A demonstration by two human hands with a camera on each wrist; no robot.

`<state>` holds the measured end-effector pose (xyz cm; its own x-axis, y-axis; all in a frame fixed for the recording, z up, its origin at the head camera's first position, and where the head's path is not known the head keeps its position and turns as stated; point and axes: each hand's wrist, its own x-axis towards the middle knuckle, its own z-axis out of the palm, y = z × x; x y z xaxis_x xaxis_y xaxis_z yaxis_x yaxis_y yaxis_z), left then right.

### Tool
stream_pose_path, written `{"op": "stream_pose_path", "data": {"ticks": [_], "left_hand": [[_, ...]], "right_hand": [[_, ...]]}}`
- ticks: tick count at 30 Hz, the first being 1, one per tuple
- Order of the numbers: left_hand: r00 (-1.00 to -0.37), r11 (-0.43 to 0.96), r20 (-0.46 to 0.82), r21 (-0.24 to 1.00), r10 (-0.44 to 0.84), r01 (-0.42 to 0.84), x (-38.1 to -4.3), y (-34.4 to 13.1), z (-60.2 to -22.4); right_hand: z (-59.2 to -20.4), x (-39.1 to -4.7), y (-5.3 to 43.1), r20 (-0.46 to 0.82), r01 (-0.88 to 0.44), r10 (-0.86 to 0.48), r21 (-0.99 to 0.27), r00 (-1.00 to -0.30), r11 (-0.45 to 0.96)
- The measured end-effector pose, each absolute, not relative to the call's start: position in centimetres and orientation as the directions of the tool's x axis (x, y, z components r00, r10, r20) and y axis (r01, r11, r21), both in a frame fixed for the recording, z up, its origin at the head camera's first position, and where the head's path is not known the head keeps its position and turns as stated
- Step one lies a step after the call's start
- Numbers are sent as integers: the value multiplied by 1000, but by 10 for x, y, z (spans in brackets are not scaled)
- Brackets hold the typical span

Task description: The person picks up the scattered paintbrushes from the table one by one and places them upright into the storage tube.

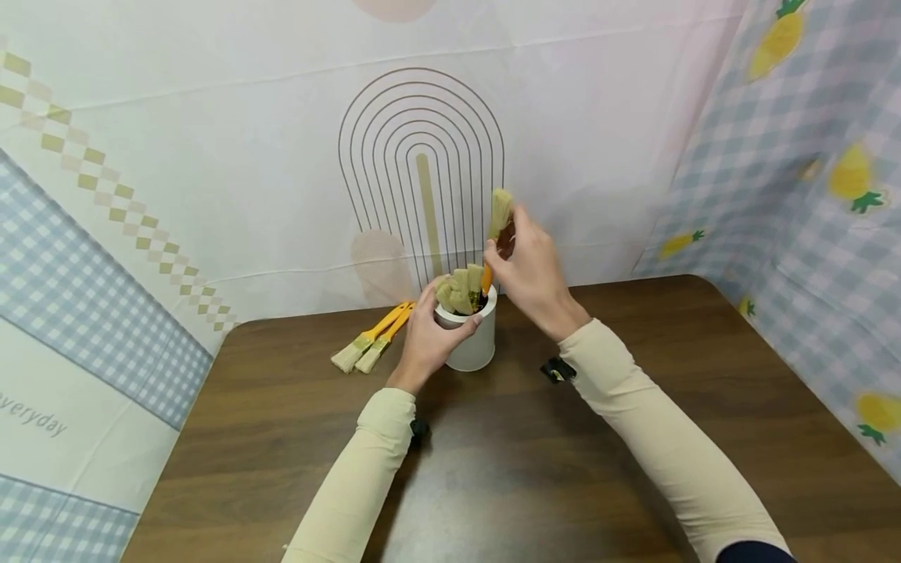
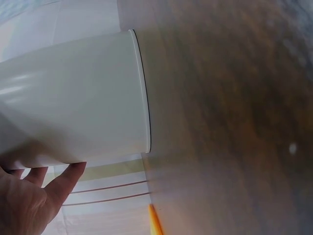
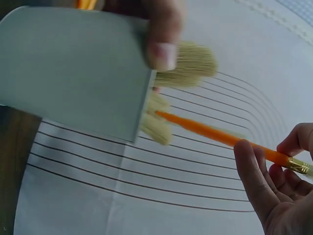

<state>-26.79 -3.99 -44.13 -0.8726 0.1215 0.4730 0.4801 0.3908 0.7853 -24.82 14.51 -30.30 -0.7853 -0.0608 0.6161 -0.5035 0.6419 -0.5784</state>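
A white cylindrical container (image 1: pixel 473 348) stands upright near the back of the table, with several paintbrushes (image 1: pixel 461 289) in it, bristles up. My left hand (image 1: pixel 428 335) grips it near the rim, thumb across the near side; the left wrist view shows fingertips against the container's wall (image 2: pixel 73 98). In my right hand (image 1: pixel 533 270) is another paintbrush (image 1: pixel 501 207), pinched near its metal band with the bristles up. Its orange handle (image 3: pixel 210 133) slants down, and the tip is right at the container's opening in the right wrist view.
Two paintbrushes with yellow-orange handles (image 1: pixel 375 336) lie on the brown wooden table (image 1: pixel 493 469), left of the container. A white patterned cloth (image 1: pixel 281 180) hangs close behind the table's back edge, and a blue checked cloth (image 1: pixel 760 164) hangs at the right.
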Motion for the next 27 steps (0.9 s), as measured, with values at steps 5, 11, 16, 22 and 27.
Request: {"op": "stream_pose_path", "data": {"ticks": [5,11,16,22,27], "left_hand": [[-875,395,469,785,124,477,-268,-39,-441],[-867,378,479,784,137,493,-269,-39,-442],[-861,365,489,783,139,504,-269,-38,-442],[-863,366,488,784,132,500,-269,-39,-441],[-873,383,472,788,126,481,-270,-40,-442]], "right_hand": [[-318,-258,139,555,-443,-72,-573,-829,690],[-337,-263,141,412,-349,-90,-612,-907,709],[-345,-263,146,346,-321,-123,-607,-930,727],[-349,-262,148,333,-311,-125,-591,-934,744],[-354,-266,147,265,-276,-138,-607,-954,746]]}}
